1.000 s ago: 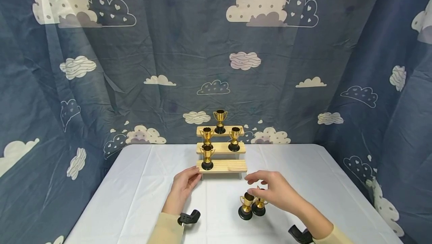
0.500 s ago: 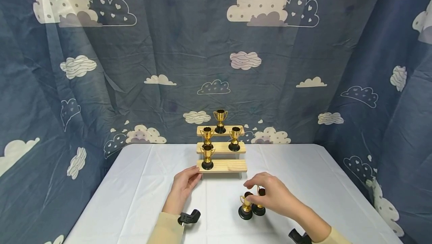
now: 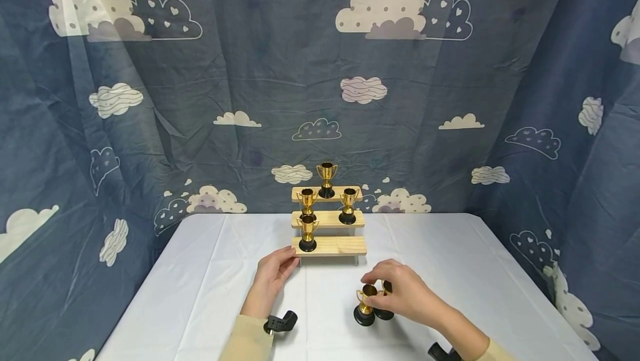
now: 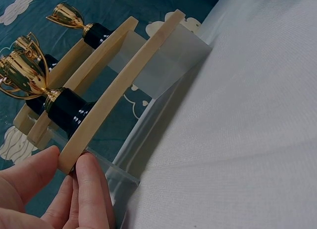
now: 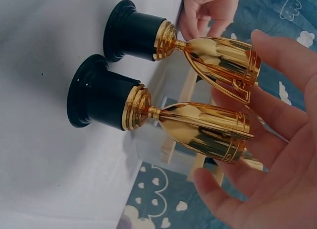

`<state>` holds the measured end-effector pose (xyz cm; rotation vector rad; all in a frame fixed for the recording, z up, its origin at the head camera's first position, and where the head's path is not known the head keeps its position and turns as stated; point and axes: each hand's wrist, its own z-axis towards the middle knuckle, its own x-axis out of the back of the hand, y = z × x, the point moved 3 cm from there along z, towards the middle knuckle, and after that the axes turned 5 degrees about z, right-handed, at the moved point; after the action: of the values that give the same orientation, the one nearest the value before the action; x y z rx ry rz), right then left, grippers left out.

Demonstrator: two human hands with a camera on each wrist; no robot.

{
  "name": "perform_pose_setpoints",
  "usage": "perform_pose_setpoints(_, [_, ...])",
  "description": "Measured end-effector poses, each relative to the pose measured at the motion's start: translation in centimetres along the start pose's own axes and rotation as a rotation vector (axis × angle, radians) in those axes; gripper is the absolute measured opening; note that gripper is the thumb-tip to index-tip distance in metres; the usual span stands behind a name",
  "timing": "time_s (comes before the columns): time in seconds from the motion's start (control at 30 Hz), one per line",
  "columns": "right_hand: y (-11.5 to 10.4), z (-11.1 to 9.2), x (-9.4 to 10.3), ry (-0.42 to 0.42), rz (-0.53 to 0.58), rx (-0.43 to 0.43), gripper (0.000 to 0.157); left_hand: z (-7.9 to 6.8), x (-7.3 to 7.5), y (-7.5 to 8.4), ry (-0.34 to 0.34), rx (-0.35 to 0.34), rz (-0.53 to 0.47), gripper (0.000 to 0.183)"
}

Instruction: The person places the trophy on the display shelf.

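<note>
My left hand [image 3: 271, 276] pinches the left end of the lowest board of a three-tier wooden display stand [image 3: 336, 246], thumb above and fingers beneath in the left wrist view. Two gold trophy cups with black bases stand side by side on the table by my right hand [image 3: 407, 291]. Thumb and index finger close around the bowl of the left trophy [image 5: 218, 55], whose base rests on the cloth. Its neighbour, another trophy [image 5: 198, 125], stands close by, partly hidden by my hand in the head view; the other fingers extend behind it.
On the stand are a trophy [image 3: 326, 179] on the top board, two on the middle one, and a trophy [image 3: 307, 233] at the lowest board's left. White cloth covers the table [image 3: 200, 300]. A cloud-patterned dark curtain [image 3: 280, 72] hangs behind and beside it.
My right hand has come down and closer to the left trophy, its thumb and index finger closing about the bowl. The left hand and the stand have stayed put.
</note>
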<state>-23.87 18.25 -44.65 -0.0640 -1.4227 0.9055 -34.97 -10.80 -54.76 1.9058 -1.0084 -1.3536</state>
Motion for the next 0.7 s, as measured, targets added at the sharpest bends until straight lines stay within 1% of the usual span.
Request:
perform_pose_setpoints(0.1, [-0.02,-0.02,-0.13,0.007,-0.015,0.022,0.025,0.08,0.02,-0.04,0.006,0.003,0.001,0.054])
perform_pose_setpoints(0.2, [0.04,-0.03,-0.24,-0.002,-0.004,0.034,0.026,0.05,0.05,-0.07,0.009,0.003,0.004,0.054])
perform_pose_setpoints(0.4, [0.13,-0.1,-0.32,-0.024,0.015,0.017,0.027,-0.2,0.05,-0.13,-0.005,-0.007,0.002,0.053])
perform_pose_setpoints(0.57, [0.08,-0.18,-0.39,-0.025,0.012,0.016,0.026,-0.59,0.14,-0.17,-0.031,-0.024,0.022,0.053])
perform_pose_setpoints(0.7, [-0.09,-0.13,-0.27,-0.023,0.015,0.02,0.027,-0.59,0.1,-0.11,-0.031,-0.024,0.019,0.053])
